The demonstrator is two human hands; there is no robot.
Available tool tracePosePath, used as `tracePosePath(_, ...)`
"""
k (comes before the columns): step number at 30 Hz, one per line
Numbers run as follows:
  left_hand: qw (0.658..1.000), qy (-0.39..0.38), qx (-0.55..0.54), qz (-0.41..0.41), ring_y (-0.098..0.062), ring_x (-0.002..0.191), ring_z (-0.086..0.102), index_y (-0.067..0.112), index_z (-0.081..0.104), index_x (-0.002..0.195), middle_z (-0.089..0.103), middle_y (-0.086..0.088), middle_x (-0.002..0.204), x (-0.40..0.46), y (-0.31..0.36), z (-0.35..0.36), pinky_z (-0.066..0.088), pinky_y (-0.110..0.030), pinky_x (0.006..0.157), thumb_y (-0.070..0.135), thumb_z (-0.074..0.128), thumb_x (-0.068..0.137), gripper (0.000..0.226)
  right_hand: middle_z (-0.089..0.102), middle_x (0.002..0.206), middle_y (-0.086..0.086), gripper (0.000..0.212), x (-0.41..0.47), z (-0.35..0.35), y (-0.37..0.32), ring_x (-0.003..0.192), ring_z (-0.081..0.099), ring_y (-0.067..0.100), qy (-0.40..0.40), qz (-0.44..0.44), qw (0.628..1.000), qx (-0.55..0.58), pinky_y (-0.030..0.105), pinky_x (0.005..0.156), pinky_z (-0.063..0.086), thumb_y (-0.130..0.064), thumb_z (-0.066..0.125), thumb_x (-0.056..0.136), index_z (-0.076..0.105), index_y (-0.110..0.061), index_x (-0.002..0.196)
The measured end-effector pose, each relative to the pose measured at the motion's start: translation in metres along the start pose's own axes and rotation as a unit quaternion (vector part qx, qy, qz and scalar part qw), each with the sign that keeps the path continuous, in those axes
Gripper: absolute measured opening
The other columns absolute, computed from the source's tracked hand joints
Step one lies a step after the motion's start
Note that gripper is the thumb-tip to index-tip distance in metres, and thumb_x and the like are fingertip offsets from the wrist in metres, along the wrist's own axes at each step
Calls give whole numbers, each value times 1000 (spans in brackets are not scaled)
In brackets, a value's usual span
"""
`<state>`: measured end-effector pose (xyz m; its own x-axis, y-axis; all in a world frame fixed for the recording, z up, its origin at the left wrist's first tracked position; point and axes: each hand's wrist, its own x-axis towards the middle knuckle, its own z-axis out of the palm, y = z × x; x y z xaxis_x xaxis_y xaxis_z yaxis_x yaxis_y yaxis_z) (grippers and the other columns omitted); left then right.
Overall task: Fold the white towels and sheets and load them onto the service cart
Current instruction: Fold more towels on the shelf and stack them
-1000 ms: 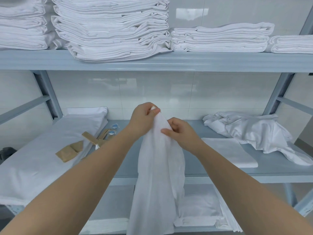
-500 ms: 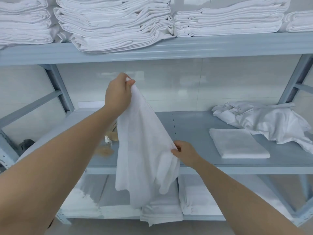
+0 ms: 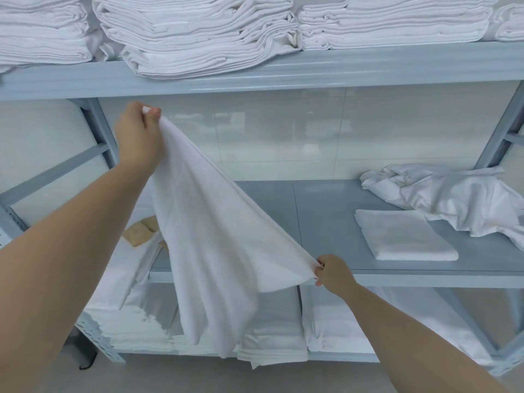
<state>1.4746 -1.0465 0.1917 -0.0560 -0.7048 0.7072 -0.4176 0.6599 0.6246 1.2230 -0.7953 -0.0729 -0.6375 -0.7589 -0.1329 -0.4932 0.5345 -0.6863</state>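
Held in mid-air before the shelving: one white towel (image 3: 215,236), stretched on a slant, upper corner pinched in the left hand (image 3: 137,134), lower corner pinched in the right hand (image 3: 333,275), remainder hanging loose and unfolded. Already done, judging by the lie of things: one folded towel (image 3: 402,236) flat on the middle shelf (image 3: 312,211). Left to do: this towel, then the crumpled sheet (image 3: 450,197) just behind the folded one. No service cart in view, so loading apparently not begun
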Motion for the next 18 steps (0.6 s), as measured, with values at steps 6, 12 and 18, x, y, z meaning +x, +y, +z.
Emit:
tracePosePath(6,999,-4,16,-44,-21,90,49,0,57,105,55,-11,96,-14,-38,-10,29,-25,71,22,42,100,27,57,83,17,22,2,-10,8,61,64,29,37,2,984,176,33,57,60,13,54,85,56,-8,80)
tracePosePath(12,993,-13,52,-103,-39,101,55,-3,58,103,58,-25,98,-22,-88,-30,34,-34,76,23,43,100,30,56,89,16,27,-5,-46,-5,83,57,26,21,-76,951,299,36,61,60,18,55,84,52,-8,75)
tracePosePath(18,981,-58,76,-167,-41,100,54,-6,57,107,59,-29,105,-40,-119,-36,41,-44,84,23,42,100,33,60,91,18,24,-9,-70,-15,79,59,27,22,-107,945,309,25,61,58,17,50,88,56,-3,76)
